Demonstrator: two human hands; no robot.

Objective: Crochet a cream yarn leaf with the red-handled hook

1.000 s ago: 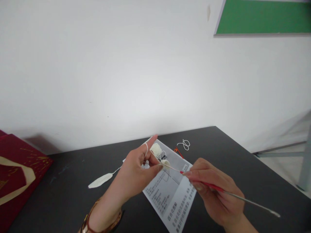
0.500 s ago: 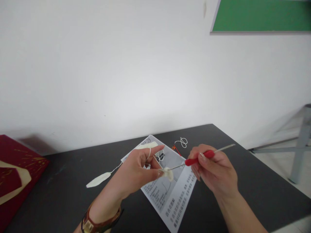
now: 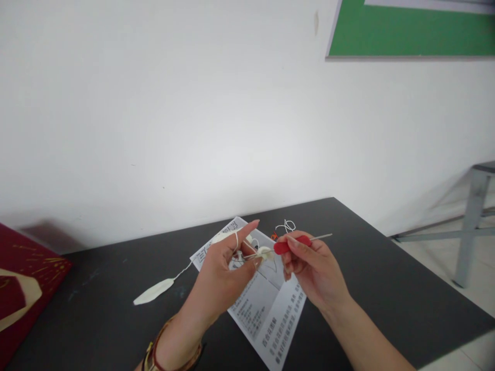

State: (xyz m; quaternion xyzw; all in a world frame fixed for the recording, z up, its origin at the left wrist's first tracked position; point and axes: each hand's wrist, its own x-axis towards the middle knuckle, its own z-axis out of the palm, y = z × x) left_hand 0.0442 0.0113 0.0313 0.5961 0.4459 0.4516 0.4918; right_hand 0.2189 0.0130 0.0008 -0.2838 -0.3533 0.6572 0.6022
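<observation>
My left hand (image 3: 228,268) pinches a small white crochet piece (image 3: 265,253) between thumb and a finger. A strand of white yarn (image 3: 236,239) loops over its raised index finger. My right hand (image 3: 315,263) is closed round the red handle of a crochet hook (image 3: 293,245). The hook's metal shaft reaches left into the crochet piece, and its other metal end sticks out to the right. Beyond my left hand, more white crochet work lies partly hidden on the paper. A white leaf-shaped crochet piece (image 3: 153,292) rests on the table at the left, its yarn tail trailing toward the paper.
Beneath my hands a printed sheet (image 3: 266,330) lies on the black table (image 3: 371,288). Behind my right hand are a white yarn loop (image 3: 288,225) and a small orange item (image 3: 274,236). A dark red bag or box (image 3: 31,288) stands at the left; a white wall is behind.
My right hand has moved left with the crochet hook, closer to my left hand. The crochet piece is raised slightly. The camera view has shifted a little.
</observation>
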